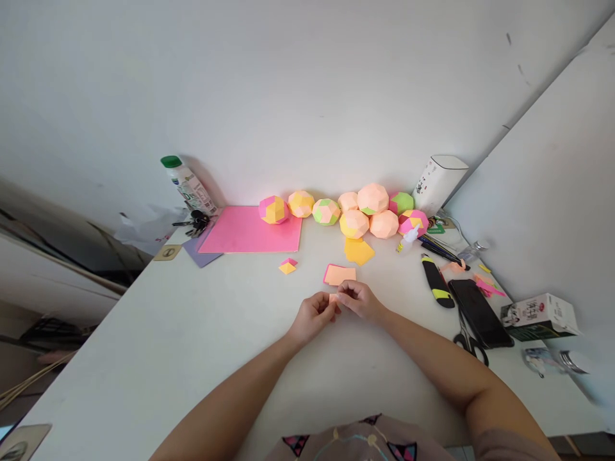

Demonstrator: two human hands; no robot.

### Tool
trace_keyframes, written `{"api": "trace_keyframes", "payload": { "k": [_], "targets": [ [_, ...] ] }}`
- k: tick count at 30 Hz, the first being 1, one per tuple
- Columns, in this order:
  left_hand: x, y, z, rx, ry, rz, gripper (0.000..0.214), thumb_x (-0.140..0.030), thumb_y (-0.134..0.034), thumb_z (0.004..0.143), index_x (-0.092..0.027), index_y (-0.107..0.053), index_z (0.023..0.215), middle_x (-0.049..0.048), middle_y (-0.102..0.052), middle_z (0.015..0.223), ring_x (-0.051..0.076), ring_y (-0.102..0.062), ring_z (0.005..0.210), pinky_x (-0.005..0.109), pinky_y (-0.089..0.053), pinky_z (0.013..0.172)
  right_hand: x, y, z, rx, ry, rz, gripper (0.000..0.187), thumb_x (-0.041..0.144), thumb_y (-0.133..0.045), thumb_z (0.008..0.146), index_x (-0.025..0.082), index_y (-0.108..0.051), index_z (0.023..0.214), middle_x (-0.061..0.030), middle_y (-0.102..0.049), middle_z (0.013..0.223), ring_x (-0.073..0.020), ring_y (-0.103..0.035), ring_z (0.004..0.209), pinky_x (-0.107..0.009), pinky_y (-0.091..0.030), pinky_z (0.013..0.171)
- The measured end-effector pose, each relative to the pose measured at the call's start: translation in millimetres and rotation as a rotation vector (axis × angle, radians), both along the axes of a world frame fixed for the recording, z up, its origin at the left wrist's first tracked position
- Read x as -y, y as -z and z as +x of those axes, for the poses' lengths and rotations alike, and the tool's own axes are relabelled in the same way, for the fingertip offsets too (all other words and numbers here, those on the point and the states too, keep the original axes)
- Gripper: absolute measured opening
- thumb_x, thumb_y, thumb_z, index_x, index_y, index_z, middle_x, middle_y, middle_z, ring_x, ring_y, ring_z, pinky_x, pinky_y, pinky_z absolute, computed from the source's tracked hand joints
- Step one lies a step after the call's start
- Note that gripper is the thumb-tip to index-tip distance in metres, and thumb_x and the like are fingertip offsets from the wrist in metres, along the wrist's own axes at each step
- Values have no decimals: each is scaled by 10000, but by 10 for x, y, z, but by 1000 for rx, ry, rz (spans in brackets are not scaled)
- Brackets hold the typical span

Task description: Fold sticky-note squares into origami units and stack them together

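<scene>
Together, both hands pinch a small peach paper piece

Toward the near right of the table (202, 358), a clear jar (542, 360) with a silvery lid lies on its side; I can't tell what is in it. Just behind stands a printed carton (538, 317), its contents hidden, near a dark phone (480, 314) and black-handled scissors (471, 344).

Over the near middle, the left hand (314, 314) grips the paper piece (333, 298) between thumb and fingers, and the right hand (359, 299) has its bent fingertips on the other edge. The piece is pale peach, flat-looking and mostly covered by fingers, so any folds are too small to make out.

Just beyond the hands lies a peach paper stack (341, 276) with pink showing along its edge; left of it sits a small pink-and-yellow folded piece (287, 266).

Farther back come yellow sheets (359, 251), a little glue bottle (408, 237) and a pink board (250, 232). Many-sided paper balls (373, 198) in peach, yellow, pink and green line the wall. At the right end stands a white container (439, 182); at the left, a green-capped bottle (192, 187). Neither shows what it holds.
</scene>
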State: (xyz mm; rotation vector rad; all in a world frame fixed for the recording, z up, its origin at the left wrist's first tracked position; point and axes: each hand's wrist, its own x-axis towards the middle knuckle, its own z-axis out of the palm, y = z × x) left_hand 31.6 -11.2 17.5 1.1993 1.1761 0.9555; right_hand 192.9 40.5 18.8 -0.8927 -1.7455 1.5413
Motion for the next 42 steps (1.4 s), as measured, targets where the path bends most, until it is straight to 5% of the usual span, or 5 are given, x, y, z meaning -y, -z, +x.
{"api": "trace_keyframes", "payload": {
  "k": [10,21,42],
  "targets": [
    [-23,26,4,94,-15,-49,289,-440,-525,804,-153,-555,828,-11,-572,585,101,-507,511,224,-405,506,15,4,-25,44,36,121,120,275,-569,776,165,-528,804,12,-505,695,-100,-435,576,-229,-379,529],
    [-12,26,1,123,-5,-45,278,-434,-540,790,-157,-557,808,-16,-562,566,103,-509,505,234,-416,517,25,28,-36,115,56,223,101,181,-553,695,176,-479,625,19,-465,621,-98,-398,527,-230,-341,485],
    [-28,17,7,153,-61,-41,304,-466,-556,773,-169,-492,764,-31,-550,514,89,-475,451,209,-359,461,29,9,5,64,35,44,133,180,-530,699,182,-440,601,51,-460,495,-88,-424,440,-218,-334,436]
  ]
}}
